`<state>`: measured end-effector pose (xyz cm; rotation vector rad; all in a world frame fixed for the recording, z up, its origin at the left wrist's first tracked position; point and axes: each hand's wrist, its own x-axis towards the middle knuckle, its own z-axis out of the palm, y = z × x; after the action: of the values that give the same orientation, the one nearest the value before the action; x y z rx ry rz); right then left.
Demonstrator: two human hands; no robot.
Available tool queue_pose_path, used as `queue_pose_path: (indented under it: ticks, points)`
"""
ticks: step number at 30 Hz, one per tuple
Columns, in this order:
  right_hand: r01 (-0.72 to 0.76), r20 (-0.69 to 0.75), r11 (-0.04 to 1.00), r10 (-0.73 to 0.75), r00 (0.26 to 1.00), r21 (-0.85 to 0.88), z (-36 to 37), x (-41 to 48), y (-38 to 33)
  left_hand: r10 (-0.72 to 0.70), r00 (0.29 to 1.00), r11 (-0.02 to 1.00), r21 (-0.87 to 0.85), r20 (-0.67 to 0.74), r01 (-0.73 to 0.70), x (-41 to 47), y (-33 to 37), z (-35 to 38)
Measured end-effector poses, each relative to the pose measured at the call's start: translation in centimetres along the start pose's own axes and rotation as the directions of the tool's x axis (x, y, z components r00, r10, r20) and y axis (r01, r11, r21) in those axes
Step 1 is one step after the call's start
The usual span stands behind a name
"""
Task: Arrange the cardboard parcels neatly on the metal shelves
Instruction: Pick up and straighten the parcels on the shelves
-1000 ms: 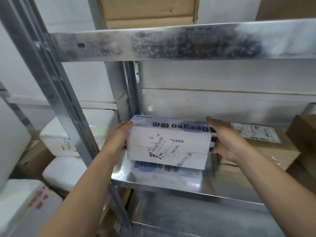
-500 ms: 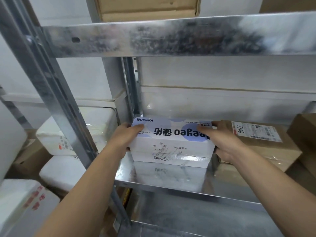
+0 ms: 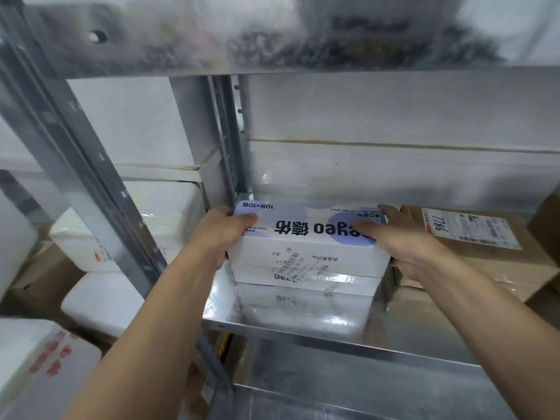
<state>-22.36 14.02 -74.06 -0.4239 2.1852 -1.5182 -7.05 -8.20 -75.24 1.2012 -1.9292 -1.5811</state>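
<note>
A white parcel [image 3: 306, 253] with blue print, two taped boxes stacked, rests at the back left corner of the metal shelf [image 3: 303, 319]. My left hand [image 3: 221, 234] grips its left end, thumb on top. My right hand [image 3: 403, 247] holds its right end, fingers spread over the top. To its right lies a brown cardboard parcel [image 3: 491, 262] with a white shipping label, close beside the white one.
The upper shelf's beam [image 3: 272, 34] runs across overhead. A slanted metal upright [image 3: 75, 165] stands at left, with white foam boxes [image 3: 100, 244] stacked behind it. Another brown box [image 3: 545, 225] sits at the far right. A lower shelf [image 3: 363, 398] shows below.
Both hands have pushed the white parcel deeper onto the shelf, up to the back left corner. My fingers have slid onto its top.
</note>
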Motion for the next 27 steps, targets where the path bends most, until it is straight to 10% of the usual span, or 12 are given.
queue_pose_path:
  ticks: [15,27]
  points:
    - [0.046,0.008,0.999,-0.046,0.999,-0.011,0.0,-0.2,0.0,-0.043,0.998,0.999,-0.032,-0.036,0.042,-0.7,0.1,0.2]
    - [0.05,0.102,0.997,-0.056,0.993,0.057,-0.5,0.0,0.9,-0.313,0.95,0.86,-0.43,-0.017,0.276,-5.3,-3.6,0.4]
